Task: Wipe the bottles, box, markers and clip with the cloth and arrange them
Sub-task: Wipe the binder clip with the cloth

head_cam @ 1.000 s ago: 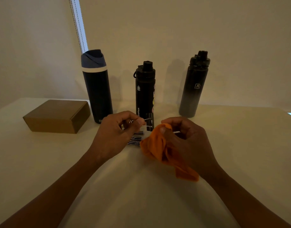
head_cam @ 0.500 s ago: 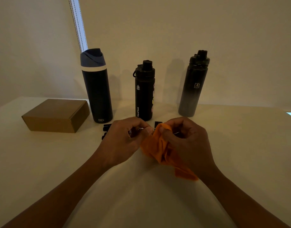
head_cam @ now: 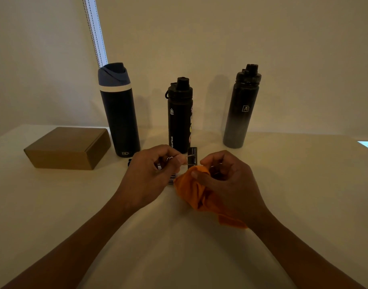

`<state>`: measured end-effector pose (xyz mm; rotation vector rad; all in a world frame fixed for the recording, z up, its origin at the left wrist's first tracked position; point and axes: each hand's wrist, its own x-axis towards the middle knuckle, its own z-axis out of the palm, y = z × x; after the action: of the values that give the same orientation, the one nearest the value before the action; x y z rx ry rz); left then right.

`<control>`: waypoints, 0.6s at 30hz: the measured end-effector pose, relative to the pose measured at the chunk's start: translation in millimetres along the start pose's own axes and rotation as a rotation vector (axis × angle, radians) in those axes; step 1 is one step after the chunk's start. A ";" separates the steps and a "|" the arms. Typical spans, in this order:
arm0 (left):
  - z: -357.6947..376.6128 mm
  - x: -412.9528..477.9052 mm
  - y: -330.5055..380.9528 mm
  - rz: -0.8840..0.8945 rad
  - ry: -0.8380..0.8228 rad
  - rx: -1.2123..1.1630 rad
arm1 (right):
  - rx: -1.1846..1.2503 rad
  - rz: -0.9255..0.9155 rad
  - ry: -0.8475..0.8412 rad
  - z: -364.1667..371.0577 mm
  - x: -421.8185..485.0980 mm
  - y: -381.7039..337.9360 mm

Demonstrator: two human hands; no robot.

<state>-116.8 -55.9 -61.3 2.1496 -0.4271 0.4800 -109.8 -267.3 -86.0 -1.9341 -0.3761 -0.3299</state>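
Clip (head_cam: pixel 192 156) raised off the table (head_cam: pixel 74 205) in the head view, pinched by its wire arms between thumb and forefinger of left hand (head_cam: pixel 152 174); that hand's other fingers curled in loosely. Wire arms running toward 3 o'clock from the pinch, black body at their far end, set on edge with its long side roughly 12-to-6. From right hand (head_cam: pixel 231 184), clip at 11 o'clock, just above the top fold of the cloth (head_cam: pixel 196 192); touching or a hair apart, hard to call in the dim light. Right hand closed around the bunched orange cloth, thumb pressed on its top fold, tail trailing out at 5 o'clock under the wrist. Left hand nearer the clip and already in charge of it; cloth hand likely to close the small gap up and left for the wipe. Markers (head_cam: pixel 171 181) mostly hidden under the left hand. Bottles (head_cam: pixel 180 119) upright along the wall at 12 o'clock, box (head_cam: pixel 66 148) at 10 o'clock, well apart from both hands.
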 end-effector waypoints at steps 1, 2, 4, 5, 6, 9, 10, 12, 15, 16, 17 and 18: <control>-0.7 0.5 -0.2 0.003 -0.001 -0.010 | 0.002 0.002 -0.001 -0.8 0.1 -0.2; -1.2 1.0 -0.6 0.009 -0.004 -0.022 | 0.010 0.003 -0.002 -1.8 0.6 -0.8; -2.7 2.1 -1.7 0.022 -0.015 -0.045 | 0.047 0.006 -0.011 -4.7 0.9 -3.1; -3.5 2.9 -2.9 0.029 -0.025 -0.046 | 0.069 0.008 -0.019 -6.8 0.9 -5.1; -4.1 3.3 -4.4 0.033 -0.042 -0.040 | 0.087 0.007 -0.025 -9.0 1.9 -6.4; -4.6 3.3 -8.7 0.047 -0.106 -0.021 | 0.072 -0.002 -0.050 -18.0 6.5 -8.8; -4.5 2.7 -8.1 0.053 -0.125 -0.029 | 0.045 -0.003 -0.076 -20.9 7.9 -9.5; -4.5 2.2 -7.2 0.061 -0.143 -0.034 | -0.032 -0.015 -0.147 -24.4 9.7 -9.6; -4.7 3.3 -6.1 0.056 -0.123 -0.028 | -0.031 -0.007 -0.182 -25.3 9.6 -8.9; -5.8 3.6 -5.5 0.055 -0.104 -0.029 | -0.010 0.008 -0.162 -25.6 9.9 -7.7; -7.2 4.3 -5.7 0.059 -0.084 -0.025 | 0.009 0.019 -0.139 -26.2 10.7 -6.4; -8.6 4.9 -5.3 0.064 -0.072 -0.023 | 0.021 0.024 -0.125 -27.0 11.7 -4.6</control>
<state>-111.7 -46.5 -57.9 2.1410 -0.5402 0.4320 -102.6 -289.4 -67.3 -1.9424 -0.4356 -0.1895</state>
